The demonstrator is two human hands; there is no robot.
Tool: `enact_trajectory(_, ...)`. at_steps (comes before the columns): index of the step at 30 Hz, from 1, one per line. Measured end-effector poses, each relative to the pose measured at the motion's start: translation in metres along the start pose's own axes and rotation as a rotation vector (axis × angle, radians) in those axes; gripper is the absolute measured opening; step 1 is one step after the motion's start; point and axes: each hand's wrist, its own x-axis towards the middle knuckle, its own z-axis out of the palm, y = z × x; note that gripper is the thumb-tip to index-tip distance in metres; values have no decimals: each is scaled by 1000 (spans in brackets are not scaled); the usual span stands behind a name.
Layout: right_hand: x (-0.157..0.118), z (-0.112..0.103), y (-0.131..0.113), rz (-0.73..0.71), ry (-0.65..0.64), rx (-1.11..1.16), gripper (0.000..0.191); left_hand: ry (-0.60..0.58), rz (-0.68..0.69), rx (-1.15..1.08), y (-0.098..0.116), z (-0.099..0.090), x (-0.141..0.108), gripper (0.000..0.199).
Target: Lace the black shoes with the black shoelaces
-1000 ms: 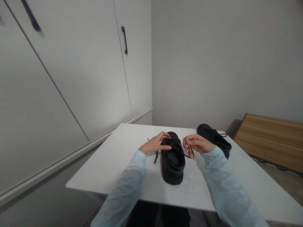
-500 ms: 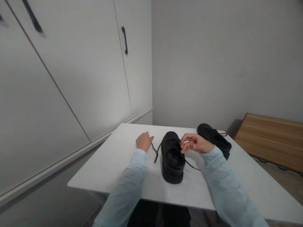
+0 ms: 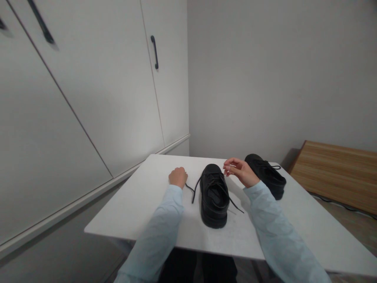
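Note:
A black lace-up shoe (image 3: 214, 216) stands on the white table with its toe pointing away from me and its opening towards me. My left hand (image 3: 178, 177) is closed to the left of it, around a black shoelace (image 3: 193, 195) that runs over from the shoe's left side. My right hand (image 3: 240, 172) is at the shoe's upper right, fingers curved and apart, fingertips close to the eyelets. Nothing shows between them. Another shoelace end (image 3: 235, 205) trails across the shoe's opening and down to the right.
A second black shoe (image 3: 272, 181) with a looped lace stands behind my right hand, near the far right corner of the white table (image 3: 141, 208). White cabinets (image 3: 112, 98) line the left. A wood-grain board (image 3: 341, 173) lies beyond the table at right.
My right hand has moved up and away from the shoe's opening, leaving the right shoelace end lying across the shoe. My left hand has turned slightly, its thumb now tucked in.

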Motion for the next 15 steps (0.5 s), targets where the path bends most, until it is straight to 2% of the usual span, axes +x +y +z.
enact_trajectory(3, 1, 0, 0, -27, 67, -62, 27, 32, 57, -103, 2, -4, 2, 16)
enact_trajectory(7, 3, 0, 2, -101, 102, -227, 27, 59, 301, -669, 13, -11, 3, 8)
enact_trajectory(10, 4, 4, 4, -170, 124, -404, 25, -13, 405, -1008, 25, -15, -1, 9)
enact_trajectory(15, 2, 15, 1, -318, 121, -612, 23, -111, 462, -1139, 40, -18, -13, 15)
